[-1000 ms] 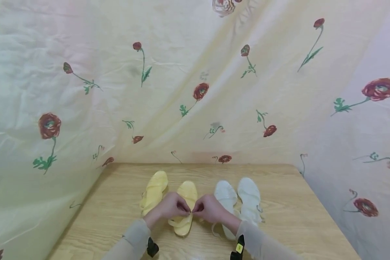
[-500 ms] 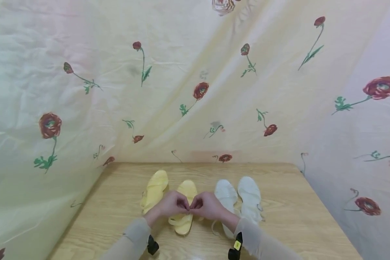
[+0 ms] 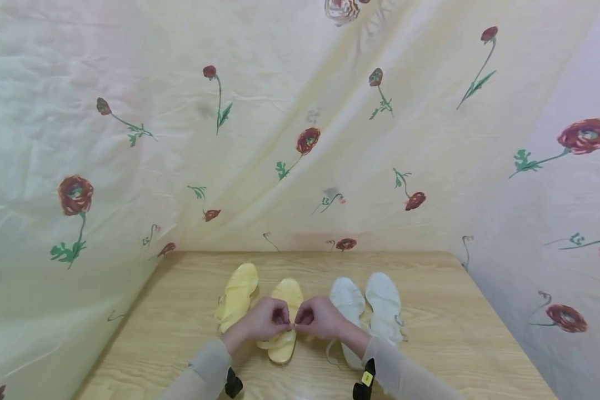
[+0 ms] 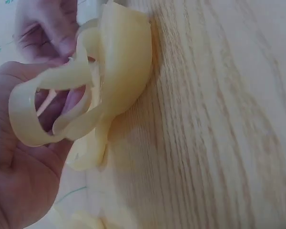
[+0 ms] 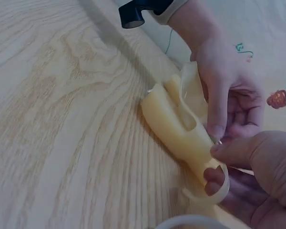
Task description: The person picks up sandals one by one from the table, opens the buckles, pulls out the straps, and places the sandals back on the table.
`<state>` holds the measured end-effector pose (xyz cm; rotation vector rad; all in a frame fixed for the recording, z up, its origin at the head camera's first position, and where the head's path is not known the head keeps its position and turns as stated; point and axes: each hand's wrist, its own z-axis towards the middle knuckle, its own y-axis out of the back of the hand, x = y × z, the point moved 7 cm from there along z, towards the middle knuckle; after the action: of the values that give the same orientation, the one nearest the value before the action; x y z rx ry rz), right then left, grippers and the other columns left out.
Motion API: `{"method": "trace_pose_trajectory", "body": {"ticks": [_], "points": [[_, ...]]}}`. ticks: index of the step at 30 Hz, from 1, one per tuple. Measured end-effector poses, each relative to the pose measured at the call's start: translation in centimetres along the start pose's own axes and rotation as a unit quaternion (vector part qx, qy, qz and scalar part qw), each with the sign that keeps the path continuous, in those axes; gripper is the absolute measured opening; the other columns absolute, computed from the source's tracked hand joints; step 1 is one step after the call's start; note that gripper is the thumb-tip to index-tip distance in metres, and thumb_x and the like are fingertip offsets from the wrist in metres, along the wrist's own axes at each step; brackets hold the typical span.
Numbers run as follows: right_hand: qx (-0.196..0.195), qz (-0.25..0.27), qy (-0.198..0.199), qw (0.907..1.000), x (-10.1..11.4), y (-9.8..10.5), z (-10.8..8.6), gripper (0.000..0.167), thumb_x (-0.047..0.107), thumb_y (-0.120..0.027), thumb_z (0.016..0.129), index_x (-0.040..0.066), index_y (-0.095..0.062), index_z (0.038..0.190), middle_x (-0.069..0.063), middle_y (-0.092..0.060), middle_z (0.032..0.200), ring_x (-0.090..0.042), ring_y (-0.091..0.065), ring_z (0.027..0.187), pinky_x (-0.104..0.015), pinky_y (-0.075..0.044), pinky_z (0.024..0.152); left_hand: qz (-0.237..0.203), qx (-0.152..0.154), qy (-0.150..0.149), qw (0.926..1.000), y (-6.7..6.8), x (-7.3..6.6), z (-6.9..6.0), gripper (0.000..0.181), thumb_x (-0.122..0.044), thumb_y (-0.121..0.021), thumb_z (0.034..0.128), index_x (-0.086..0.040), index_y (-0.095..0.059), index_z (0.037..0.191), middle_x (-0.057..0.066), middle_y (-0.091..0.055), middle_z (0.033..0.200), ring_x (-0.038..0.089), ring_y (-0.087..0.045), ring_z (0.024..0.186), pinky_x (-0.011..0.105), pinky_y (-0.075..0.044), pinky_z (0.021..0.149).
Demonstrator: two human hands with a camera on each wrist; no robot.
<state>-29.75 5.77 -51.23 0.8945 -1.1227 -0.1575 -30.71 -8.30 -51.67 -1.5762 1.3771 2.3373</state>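
Note:
Two yellow sandals lie side by side; both hands meet over the inner yellow sandal (image 3: 281, 355). The left hand (image 3: 265, 319) pinches its thin strap (image 4: 62, 78) between thumb and fingers. From the other side the right hand (image 3: 322, 318) pinches at the strap's fastening, thumb and fingers nearly touching the left fingertips. A small shiny buckle piece (image 5: 218, 142) shows between the fingertips in the right wrist view. The strap loops loosely above the sole, which rests on the wooden table. The fingers hide part of the fastening.
The outer yellow sandal (image 3: 239, 291) lies left of the hands. A pair of white sandals stands to the right, the nearer white sandal (image 3: 347, 297) partly under the right forearm. Flowered cloth (image 3: 260, 139) hangs behind and beside the wooden table (image 3: 455, 333).
Both hands stay at the strap of the inner yellow sandal. Their fingertips have shifted slightly, coming together and then parting a little.

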Motion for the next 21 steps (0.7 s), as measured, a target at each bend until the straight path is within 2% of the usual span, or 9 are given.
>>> {"method": "trace_pose_trajectory", "body": {"ticks": [2,5,9,15,21], "points": [[0.005,-0.006,0.0,1.0,-0.2,0.0,-0.1,0.012,0.008,-0.084,0.089,0.012,-0.078,0.079,0.004,-0.076,0.074,0.005,-0.062,0.066,-0.016,-0.055,0.063,-0.016,0.007,0.012,0.9998,-0.1,0.4,-0.1,0.008,-0.001,-0.081,0.09,-0.003,-0.073,0.092,0.003,-0.076,0.084,-0.001,-0.065,0.075,0.017,-0.057,0.069],[0.007,-0.011,0.009,0.9999,-0.2,0.0,-0.1,0.015,0.008,-0.084,0.089,0.012,-0.078,0.076,0.005,-0.075,0.071,0.006,-0.06,0.064,-0.014,-0.053,0.062,-0.021,0.023,0.027,0.9991,-0.1,0.9,-0.1,0.011,-0.007,-0.083,0.09,-0.003,-0.079,0.1,0.005,-0.08,0.088,-0.001,-0.069,0.077,0.018,-0.059,0.071],[0.009,-0.002,0.016,0.9998,-0.2,-0.2,-0.1,0.014,0.009,-0.083,0.09,0.012,-0.079,0.077,0.003,-0.076,0.072,0.005,-0.061,0.064,-0.015,-0.053,0.061,-0.012,0.028,0.025,0.9992,0.1,1.2,0.1,0.011,-0.013,-0.087,0.0883,-0.006,-0.083,0.097,0.004,-0.083,0.089,-0.003,-0.07,0.076,0.017,-0.06,0.071],[0.009,0.027,-0.002,0.9996,-0.4,-0.6,-0.2,0.007,0.012,-0.084,0.09,0.014,-0.082,0.084,0.002,-0.08,0.08,0.003,-0.066,0.068,-0.017,-0.056,0.064,-0.023,0.012,0.021,0.9994,-0.1,1.6,0.2,0.009,-0.014,-0.088,0.0883,-0.008,-0.085,0.095,0.005,-0.084,0.091,-0.005,-0.071,0.076,0.017,-0.06,0.072],[0.003,0.016,-0.01,0.9998,-0.5,-0.6,-0.2,0.007,0.017,-0.087,0.09,0.015,-0.083,0.084,0.003,-0.08,0.08,0.004,-0.065,0.068,-0.017,-0.055,0.064,-0.029,0.0,0.02,0.9994,0.0,1.7,-0.1,0.008,-0.014,-0.088,0.088,-0.01,-0.086,0.094,0.005,-0.084,0.092,-0.005,-0.072,0.078,0.016,-0.06,0.072]]}}
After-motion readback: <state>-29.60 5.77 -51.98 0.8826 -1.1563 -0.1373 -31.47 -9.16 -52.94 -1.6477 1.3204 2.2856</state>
